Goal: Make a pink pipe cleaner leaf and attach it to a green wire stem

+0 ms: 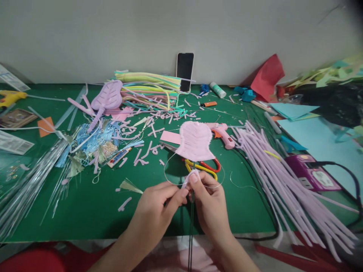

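The left hand (155, 202) pinched narrowly at the lower end of a lilac strip (186, 182), probably soft, light and easily bent. Thin wire (164, 172) arced out on both sides, likely springy. Dark stems (191, 230) ran downward, seemingly stiffer and the best place to hold. Above them, over the green worktop (113, 226), was the lilac panel (196, 141), likely featherlight, its fuzzy edge easily crushed. It looked pale and ribbed, rounded on top, waisted, then flared. The right hand (210, 200) gripped the strip's upper part under its thumb.
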Action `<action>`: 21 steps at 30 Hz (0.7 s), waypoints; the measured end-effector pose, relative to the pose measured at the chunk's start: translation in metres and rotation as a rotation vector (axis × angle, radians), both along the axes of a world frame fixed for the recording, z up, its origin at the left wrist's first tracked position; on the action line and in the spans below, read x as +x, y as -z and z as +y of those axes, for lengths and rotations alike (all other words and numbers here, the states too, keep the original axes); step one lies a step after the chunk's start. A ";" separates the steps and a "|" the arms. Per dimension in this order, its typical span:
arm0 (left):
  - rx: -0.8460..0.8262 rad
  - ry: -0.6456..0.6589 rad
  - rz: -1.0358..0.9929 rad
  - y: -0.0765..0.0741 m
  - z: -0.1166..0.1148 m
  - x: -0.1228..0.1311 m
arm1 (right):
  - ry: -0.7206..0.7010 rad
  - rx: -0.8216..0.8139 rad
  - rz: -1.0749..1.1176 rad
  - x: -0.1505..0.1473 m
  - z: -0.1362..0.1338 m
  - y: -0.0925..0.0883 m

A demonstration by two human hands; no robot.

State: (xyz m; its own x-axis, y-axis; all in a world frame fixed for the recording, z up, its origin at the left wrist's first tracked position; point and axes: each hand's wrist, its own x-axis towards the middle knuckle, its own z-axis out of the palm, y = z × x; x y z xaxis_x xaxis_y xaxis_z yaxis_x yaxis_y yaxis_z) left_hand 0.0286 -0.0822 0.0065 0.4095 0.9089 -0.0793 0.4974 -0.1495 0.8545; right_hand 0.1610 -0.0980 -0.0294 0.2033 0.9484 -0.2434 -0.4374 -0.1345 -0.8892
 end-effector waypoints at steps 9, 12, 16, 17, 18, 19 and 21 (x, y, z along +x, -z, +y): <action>0.199 0.093 0.246 -0.006 -0.012 0.007 | 0.023 0.010 -0.098 -0.003 0.001 -0.003; 0.150 0.122 0.214 -0.016 -0.008 0.001 | 0.037 0.004 -0.159 -0.003 0.000 -0.003; 0.063 0.130 0.177 -0.030 0.000 -0.007 | 0.061 -0.003 -0.230 -0.004 0.001 -0.004; 0.045 0.129 0.169 -0.033 0.002 -0.008 | 0.061 -0.005 -0.247 -0.004 0.002 -0.005; 0.024 0.126 0.159 -0.035 0.004 -0.010 | 0.059 -0.005 -0.261 -0.005 0.002 -0.006; -0.002 0.121 0.146 -0.037 0.006 -0.011 | 0.056 -0.005 -0.273 -0.005 0.002 -0.006; -0.090 0.113 0.102 -0.041 0.011 -0.015 | 0.048 -0.002 -0.292 -0.006 0.002 -0.007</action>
State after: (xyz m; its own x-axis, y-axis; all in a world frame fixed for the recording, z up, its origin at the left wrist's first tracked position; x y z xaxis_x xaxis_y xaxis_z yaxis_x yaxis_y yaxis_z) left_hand 0.0140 -0.0716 0.0473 0.4940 0.8451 -0.2046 0.5664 -0.1343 0.8131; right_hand 0.1551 -0.0963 -0.0219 0.3092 0.9357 -0.1700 -0.1690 -0.1218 -0.9780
